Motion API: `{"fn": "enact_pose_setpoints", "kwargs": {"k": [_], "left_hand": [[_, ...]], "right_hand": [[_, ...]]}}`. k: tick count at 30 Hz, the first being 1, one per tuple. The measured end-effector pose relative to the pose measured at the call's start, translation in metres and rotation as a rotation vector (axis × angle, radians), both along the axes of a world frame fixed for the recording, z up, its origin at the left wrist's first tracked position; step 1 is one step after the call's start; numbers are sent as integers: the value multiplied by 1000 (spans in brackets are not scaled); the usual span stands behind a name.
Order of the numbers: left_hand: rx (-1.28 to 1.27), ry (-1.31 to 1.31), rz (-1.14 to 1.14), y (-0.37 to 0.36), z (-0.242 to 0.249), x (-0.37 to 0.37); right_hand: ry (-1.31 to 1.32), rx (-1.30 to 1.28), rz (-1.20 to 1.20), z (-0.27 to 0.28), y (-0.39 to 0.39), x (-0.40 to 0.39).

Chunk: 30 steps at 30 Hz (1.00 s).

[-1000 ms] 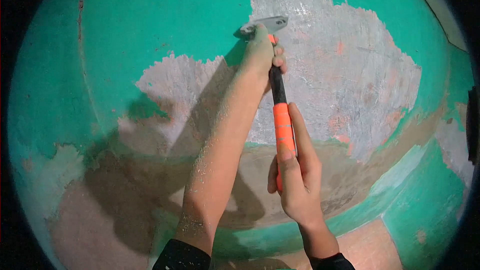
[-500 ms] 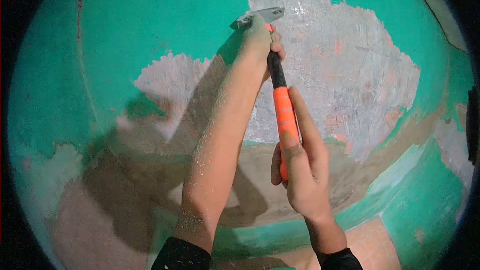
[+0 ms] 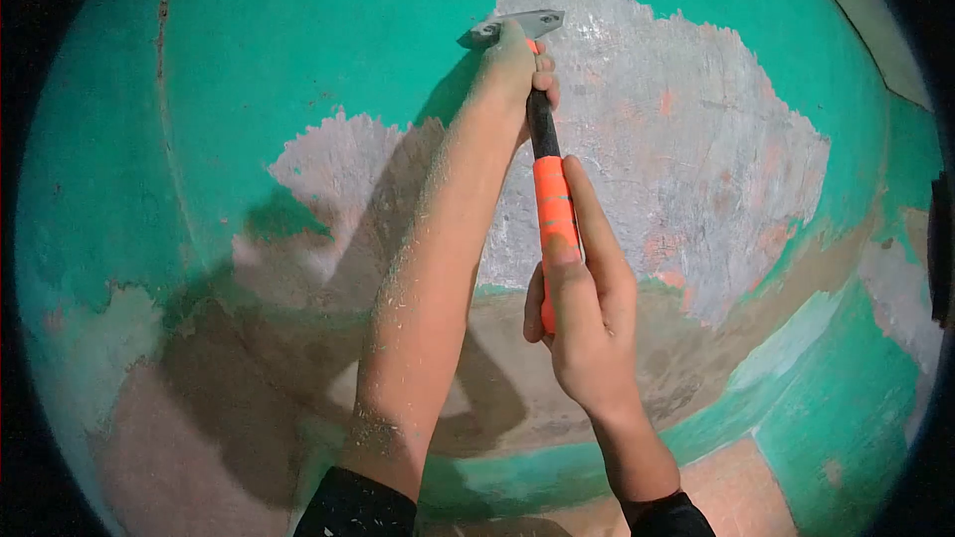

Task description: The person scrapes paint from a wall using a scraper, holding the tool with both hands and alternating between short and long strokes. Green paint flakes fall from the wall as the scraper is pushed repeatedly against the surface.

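Note:
A long-handled scraper [image 3: 541, 129] with an orange and black handle reaches up the wall, its wide metal head [image 3: 522, 28] at the border between green paint and a bare grey patch [image 3: 667, 129]. My left hand [image 3: 517, 70] is closed round the handle close below the head, thumb up against the metal. Lower down, my right hand [image 3: 587, 308] grips the orange part of the handle, with the index finger stretched along its side. Pale flakes cling to my left forearm. The blade's edge is partly hidden.
Green paint [image 3: 318, 20] covers the upper wall around the stripped patch. Below runs a brownish bare band [image 3: 657, 358], with a green strip [image 3: 537, 472] under it. A crack [image 3: 162, 30] runs down the left side. My arms' shadow falls at lower left.
The scraper's head has moved slightly up against the wall. My right hand and the handle's lower end have shifted up and left. Both hands keep their hold.

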<state>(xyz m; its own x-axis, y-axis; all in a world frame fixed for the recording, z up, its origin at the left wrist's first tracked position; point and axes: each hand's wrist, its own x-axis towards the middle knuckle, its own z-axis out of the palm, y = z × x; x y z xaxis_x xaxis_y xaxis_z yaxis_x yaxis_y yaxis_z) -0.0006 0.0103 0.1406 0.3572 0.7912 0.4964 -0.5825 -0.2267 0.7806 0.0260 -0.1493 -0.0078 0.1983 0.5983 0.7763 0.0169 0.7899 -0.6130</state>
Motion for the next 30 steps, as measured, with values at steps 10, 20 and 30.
{"fn": "enact_pose_setpoints", "kwargs": {"k": [10,20,30], "left_hand": [[-33,-28,-32,-4,11,1],[-30,-37,-32,-3,14,3],[-12,-35,-33,-6,16,3]], "right_hand": [[-23,-36,79,15,-10,6],[-12,17,-15,15,-1,6],[-13,18,-43,18,-2,4]]}}
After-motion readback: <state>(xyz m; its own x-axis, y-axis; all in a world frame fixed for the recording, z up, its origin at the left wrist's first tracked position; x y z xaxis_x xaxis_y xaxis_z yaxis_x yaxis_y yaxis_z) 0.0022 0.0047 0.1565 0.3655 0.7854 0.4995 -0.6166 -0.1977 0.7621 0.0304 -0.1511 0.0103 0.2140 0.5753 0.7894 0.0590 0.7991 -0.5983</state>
